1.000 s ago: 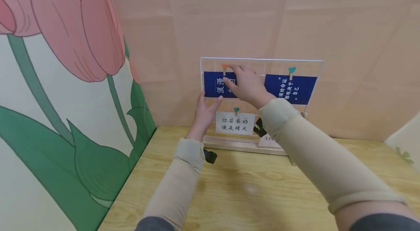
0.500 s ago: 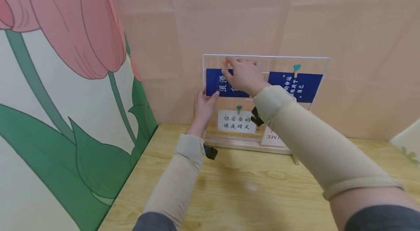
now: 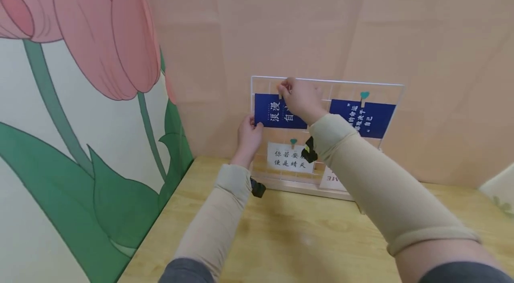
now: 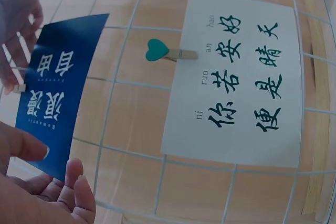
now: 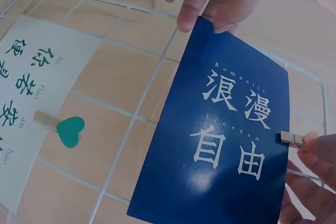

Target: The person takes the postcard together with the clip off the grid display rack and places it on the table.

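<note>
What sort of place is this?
Perhaps a decorated indoor corner: a big tulip picture rises at left, a creased pinkish backdrop fills the back, and a wire rack bearing clipped cards stands on a wood-grain table.

A glossy blue card (image 5: pixel 215 129) with white characters and the small words "Romantic freedom" stands upright at the upper left of a white wire grid (image 3: pixel 341 81), its lettering sideways. The left hand (image 3: pixel 249 138) pinches its lower left corner; the right hand (image 3: pixel 305 99) pinches a small wooden clip (image 5: pixel 292 139) at its top edge.
</note>
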`<state>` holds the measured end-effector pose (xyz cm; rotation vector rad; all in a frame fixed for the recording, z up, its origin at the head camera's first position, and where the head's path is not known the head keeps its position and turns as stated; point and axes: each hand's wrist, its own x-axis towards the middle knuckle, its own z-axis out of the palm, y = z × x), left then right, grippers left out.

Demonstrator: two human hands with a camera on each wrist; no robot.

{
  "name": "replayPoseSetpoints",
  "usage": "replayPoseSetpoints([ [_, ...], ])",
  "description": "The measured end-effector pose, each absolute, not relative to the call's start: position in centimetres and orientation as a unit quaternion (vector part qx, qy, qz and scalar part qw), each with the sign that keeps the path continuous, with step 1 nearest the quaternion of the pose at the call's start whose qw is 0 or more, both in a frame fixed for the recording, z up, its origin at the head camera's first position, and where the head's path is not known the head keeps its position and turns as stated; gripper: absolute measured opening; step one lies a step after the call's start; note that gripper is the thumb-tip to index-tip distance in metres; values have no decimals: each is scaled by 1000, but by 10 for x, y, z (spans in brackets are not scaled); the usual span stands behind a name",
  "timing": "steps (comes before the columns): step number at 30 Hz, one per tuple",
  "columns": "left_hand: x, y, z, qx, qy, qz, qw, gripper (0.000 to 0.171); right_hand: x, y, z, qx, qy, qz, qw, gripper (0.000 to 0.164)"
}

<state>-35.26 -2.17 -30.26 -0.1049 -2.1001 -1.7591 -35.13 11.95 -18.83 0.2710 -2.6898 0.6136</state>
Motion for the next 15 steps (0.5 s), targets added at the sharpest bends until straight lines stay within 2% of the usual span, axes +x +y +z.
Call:
replayPoseSetpoints([
  [7,-361,-18,-303,-11,-754,-617,225,23,-353,119,-191,100,-937,261,211,32],
  [15,-364,-10,-300,1,-751,-629,203,26,-354,126,-194,94,-929,269,236,29],
])
